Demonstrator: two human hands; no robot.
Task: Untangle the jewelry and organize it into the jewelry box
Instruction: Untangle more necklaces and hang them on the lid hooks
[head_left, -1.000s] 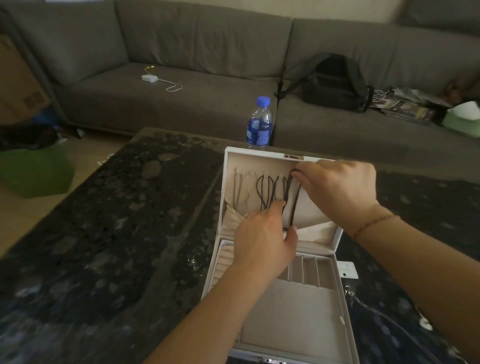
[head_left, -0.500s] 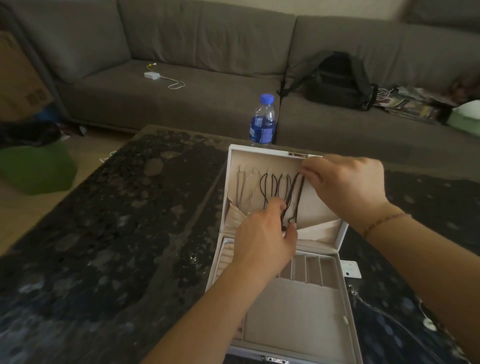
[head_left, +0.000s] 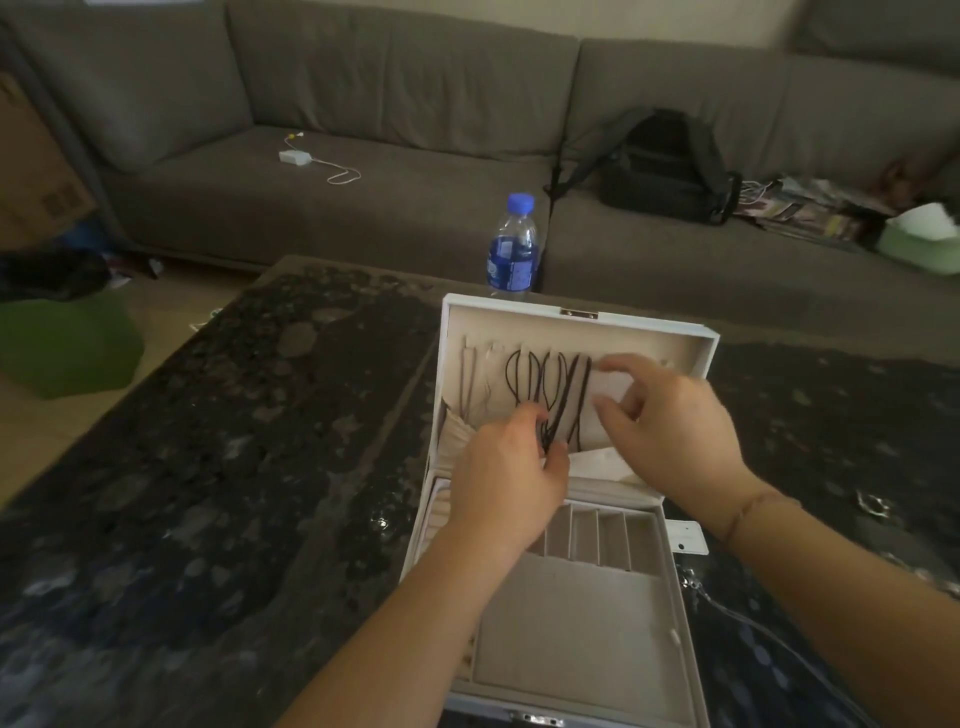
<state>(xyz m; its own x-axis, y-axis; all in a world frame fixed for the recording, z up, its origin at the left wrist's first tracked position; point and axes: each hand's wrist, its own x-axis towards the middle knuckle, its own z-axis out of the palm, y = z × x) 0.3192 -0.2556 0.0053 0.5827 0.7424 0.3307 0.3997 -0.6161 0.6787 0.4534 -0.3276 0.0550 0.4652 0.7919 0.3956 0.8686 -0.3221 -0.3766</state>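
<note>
White jewelry box open on dark speckled table, lid upright at 12 o'clock. Dark cord necklaces hang in loops inside lid. Left hand pinches lower ends of cords between thumb and fingers. Right hand at 3 o'clock of cords — fingers loosely spread, half curled over lid lining, holding nothing. Blue-capped water bottle behind box; black backpack on grey sofa.
</note>
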